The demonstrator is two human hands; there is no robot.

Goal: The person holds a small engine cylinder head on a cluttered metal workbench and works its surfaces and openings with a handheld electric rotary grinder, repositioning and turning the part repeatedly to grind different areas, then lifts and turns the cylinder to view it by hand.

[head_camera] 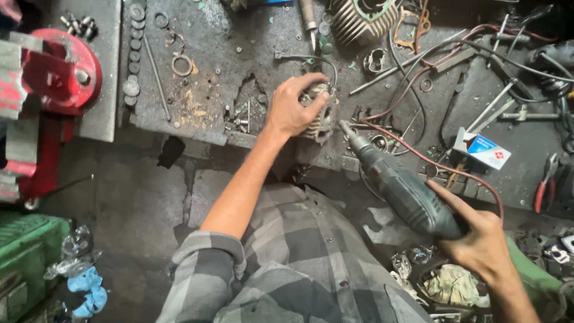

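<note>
My left hand grips a small finned metal engine part that rests at the front edge of a dirty grey workbench. My right hand holds a dark green power drill by its rear body. The drill points up and left, and its bit tip sits right beside the finned part, close to touching it. A red cable runs from the drill across the bench. My checked grey shirt fills the lower middle of the view.
A red vise stands at the left. A larger finned cylinder lies at the back. Rods, wires and washers litter the bench's right half, with a small blue-and-white box and red-handled pliers. A green crate sits lower left.
</note>
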